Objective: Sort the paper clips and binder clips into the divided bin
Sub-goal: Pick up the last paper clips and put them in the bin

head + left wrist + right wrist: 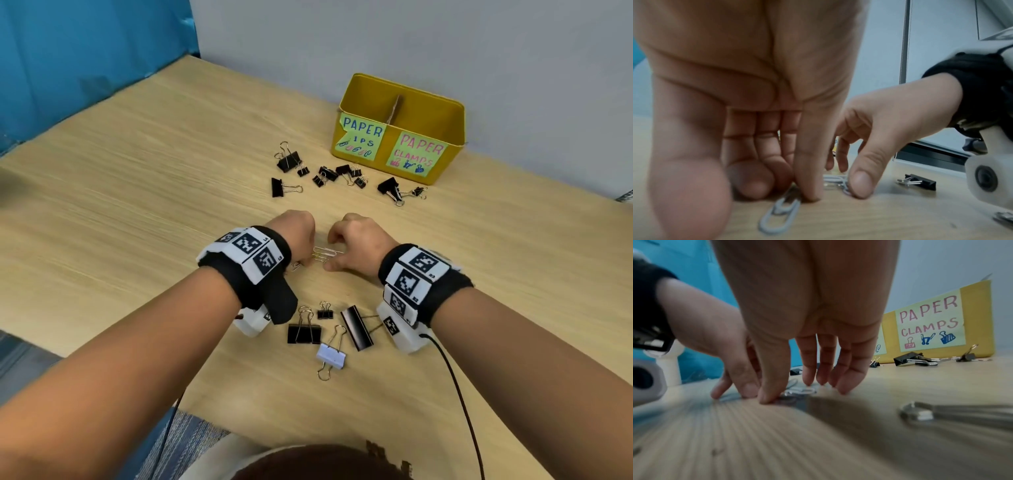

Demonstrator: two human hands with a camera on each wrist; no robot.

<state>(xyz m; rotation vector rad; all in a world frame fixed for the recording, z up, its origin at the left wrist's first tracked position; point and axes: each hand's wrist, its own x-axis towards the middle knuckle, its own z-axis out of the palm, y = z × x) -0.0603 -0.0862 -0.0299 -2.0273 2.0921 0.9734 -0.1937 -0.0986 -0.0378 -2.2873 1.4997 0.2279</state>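
A few wire paper clips (325, 255) lie mid-table between my two hands. My left hand (303, 246) is curled over them; in the left wrist view its thumb (809, 191) presses one end of a white paper clip (777, 216), with bent fingertips close behind. My right hand (346, 240) points its fingers down, thumb and fingertips closing on either side of the small cluster (801, 392). The yellow divided bin (452, 137) stands at the back right, labelled for paper clips on the left and paper clamps on the right.
Several black binder clips (329, 173) are scattered just in front of the bin. More lie near my wrists: black ones (305, 334) (356, 327) and a white one (330, 356). A blue panel and a grey wall border the wooden table (137, 205).
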